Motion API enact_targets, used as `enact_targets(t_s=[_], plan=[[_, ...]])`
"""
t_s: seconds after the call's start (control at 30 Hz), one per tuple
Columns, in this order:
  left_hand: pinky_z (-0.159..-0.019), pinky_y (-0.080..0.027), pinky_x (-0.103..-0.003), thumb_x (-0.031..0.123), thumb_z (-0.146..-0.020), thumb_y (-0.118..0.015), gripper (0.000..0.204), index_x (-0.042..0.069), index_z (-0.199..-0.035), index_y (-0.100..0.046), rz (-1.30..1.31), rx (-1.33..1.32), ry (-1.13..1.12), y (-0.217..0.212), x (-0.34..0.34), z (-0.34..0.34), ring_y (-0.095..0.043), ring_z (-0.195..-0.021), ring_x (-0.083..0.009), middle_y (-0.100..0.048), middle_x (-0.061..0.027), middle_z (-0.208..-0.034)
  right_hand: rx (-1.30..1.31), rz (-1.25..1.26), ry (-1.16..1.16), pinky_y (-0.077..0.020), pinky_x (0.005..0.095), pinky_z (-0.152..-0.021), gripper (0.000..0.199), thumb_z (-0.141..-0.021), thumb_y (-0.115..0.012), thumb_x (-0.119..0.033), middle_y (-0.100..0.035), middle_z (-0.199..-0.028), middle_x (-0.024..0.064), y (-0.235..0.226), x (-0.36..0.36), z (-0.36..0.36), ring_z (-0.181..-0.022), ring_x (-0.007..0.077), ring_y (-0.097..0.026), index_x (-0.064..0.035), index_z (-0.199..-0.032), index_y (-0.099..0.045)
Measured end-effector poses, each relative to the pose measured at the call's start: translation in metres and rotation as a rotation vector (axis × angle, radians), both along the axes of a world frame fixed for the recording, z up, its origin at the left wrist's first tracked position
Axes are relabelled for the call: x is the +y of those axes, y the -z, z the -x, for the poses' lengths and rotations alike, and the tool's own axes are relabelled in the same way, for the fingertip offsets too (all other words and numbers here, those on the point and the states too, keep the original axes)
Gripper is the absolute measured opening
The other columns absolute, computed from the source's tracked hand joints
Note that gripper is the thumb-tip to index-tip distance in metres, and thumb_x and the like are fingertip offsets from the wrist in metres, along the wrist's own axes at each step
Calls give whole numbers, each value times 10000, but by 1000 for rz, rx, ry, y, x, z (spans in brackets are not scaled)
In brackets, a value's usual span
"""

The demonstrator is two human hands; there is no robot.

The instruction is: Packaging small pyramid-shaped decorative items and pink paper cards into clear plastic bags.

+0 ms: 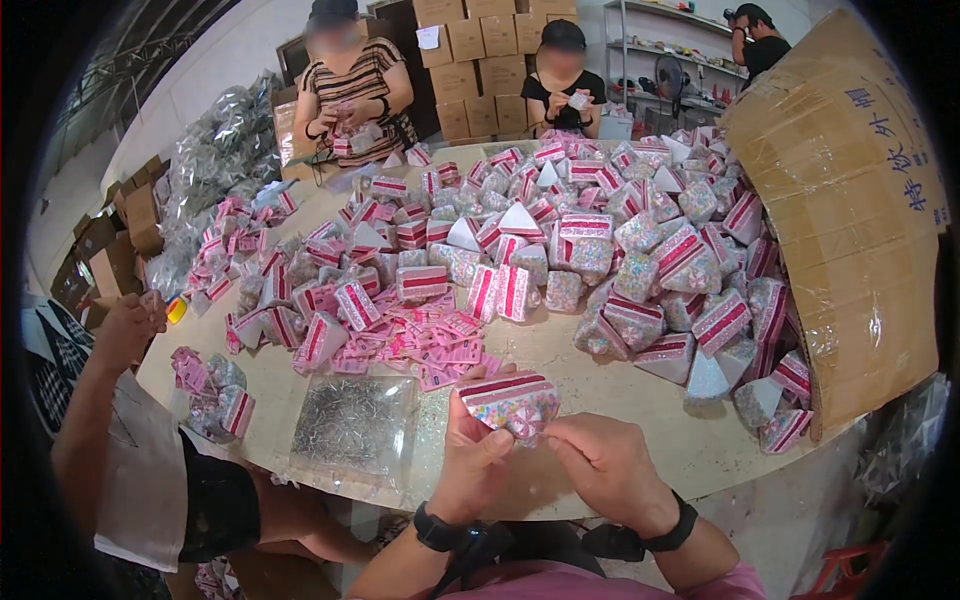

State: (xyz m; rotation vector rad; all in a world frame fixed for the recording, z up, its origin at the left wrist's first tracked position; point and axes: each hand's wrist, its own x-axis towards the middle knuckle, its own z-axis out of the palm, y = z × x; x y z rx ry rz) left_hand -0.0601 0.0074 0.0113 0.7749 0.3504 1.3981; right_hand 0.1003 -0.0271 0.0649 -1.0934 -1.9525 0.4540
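My left hand (466, 465) is closed around a cake-slice ornament (510, 392) with white and dark pink layers and a side of coloured sprinkles, held just above the table's near edge. At the slice's lower right corner, the fingers of my right hand (612, 466) are pinched together; whatever they hold is too small or hidden to make out. Pink printed tags (440, 335) lie in a loose heap just beyond my left hand. Left of that hand, a clear shallow tray (352, 425) contains many thin, silvery metal pieces.
A big pile of similar cake slices (590, 240) covers the table's far side, bounded at right by a cardboard sheet (835, 220). A few slices and tags (215, 395) sit at left beside a co-worker's arm (110, 370). Two people work across the table; stacked cartons (480, 75) stand behind.
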Motion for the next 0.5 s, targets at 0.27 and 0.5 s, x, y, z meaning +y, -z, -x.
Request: enact_targets(t_s=[0.27,0.5], plan=[[-1033,-397,-445,103,-711,-792,841,106,-1372,-271,-47,26,-20,1,1,-2,-439,-1254,-297,-390,-131,-1385,24,-58,3,-465,437,-619,124,-836,-537,-93,-607,-783,163,5,2,0,-720,359,-591,-22,-912,-605],[-1029,-408,-425,99,-719,-790,817,108,-1358,-281,-113,89,-60,3,0,-2,-430,-1266,-284,-381,-135,-1389,-71,34,28,-497,383,-669,133,-820,-580,-63,-645,-849,161,-3,-2,-4,-765,344,-625,-17,-933,-632]])
